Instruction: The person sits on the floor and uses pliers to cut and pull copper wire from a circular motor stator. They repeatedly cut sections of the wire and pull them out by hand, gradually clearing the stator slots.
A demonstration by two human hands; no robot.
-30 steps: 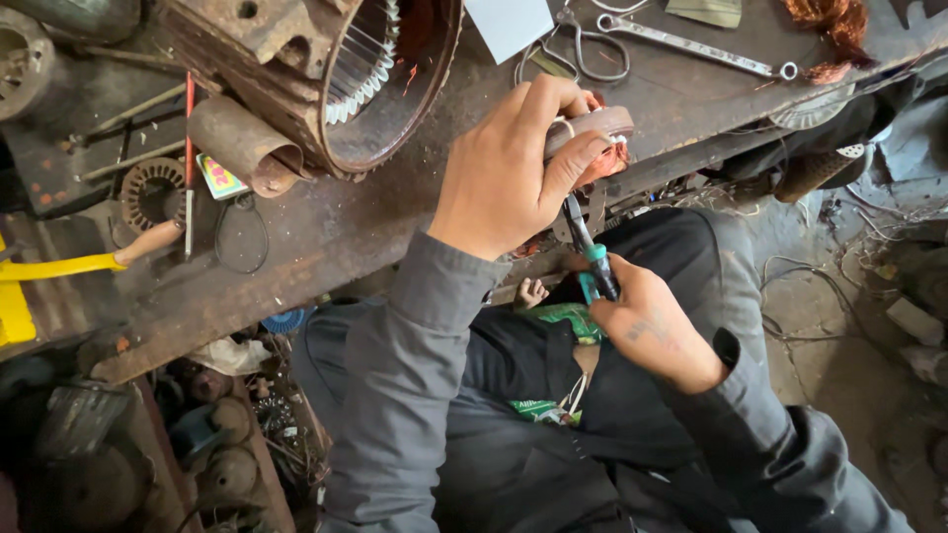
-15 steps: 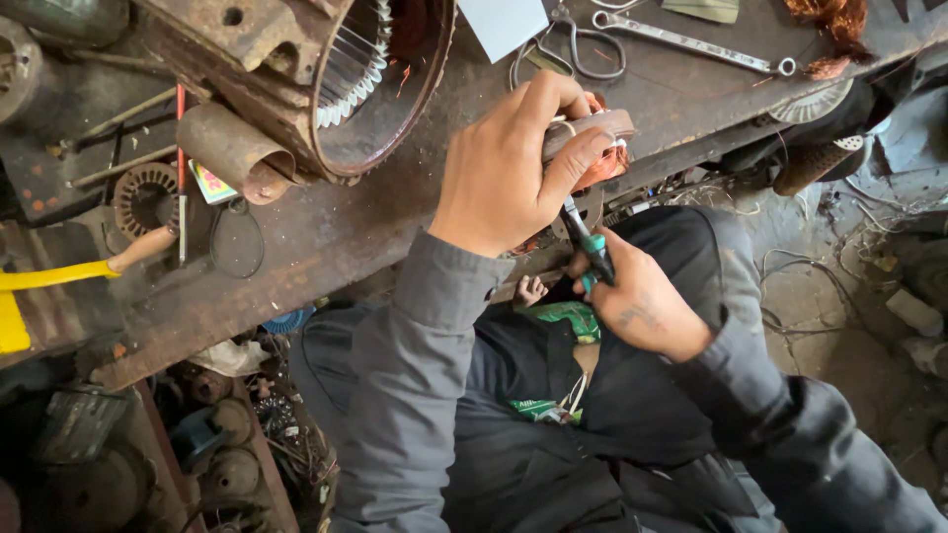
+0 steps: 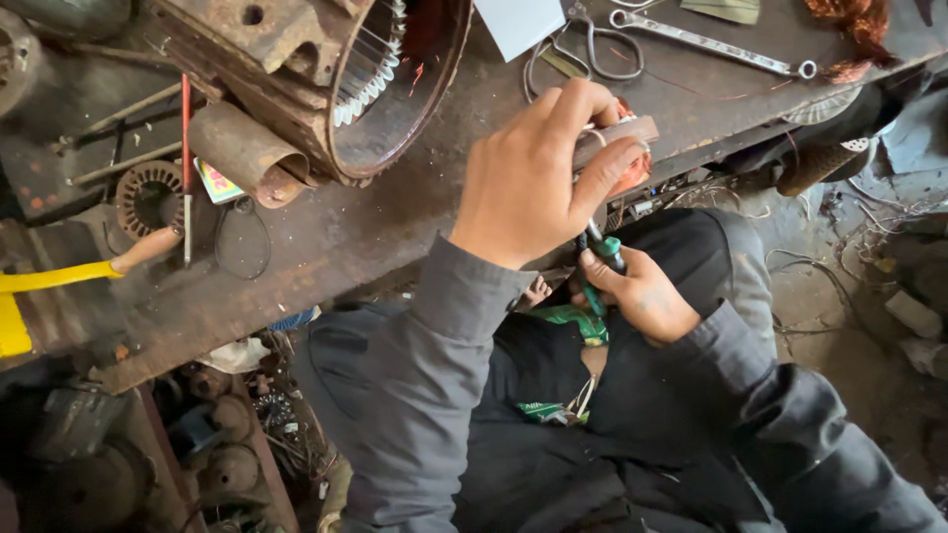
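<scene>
A yellow-handled tool [image 3: 39, 286] is seen at the far left of the rusty workbench [image 3: 326, 247], with a large rusted motor housing [image 3: 326, 79] beside it. Further right, a small flat block [image 3: 614, 133] wrapped in orange wire is pinched at the bench edge by the left hand [image 3: 538, 173], thumb under and fingers curled over. Just below, a green-handled tool [image 3: 597, 266] is gripped by the right hand [image 3: 642, 291], fingers closed around it. Scissors [image 3: 583, 49] and a wrench [image 3: 711, 39] are laid beyond.
</scene>
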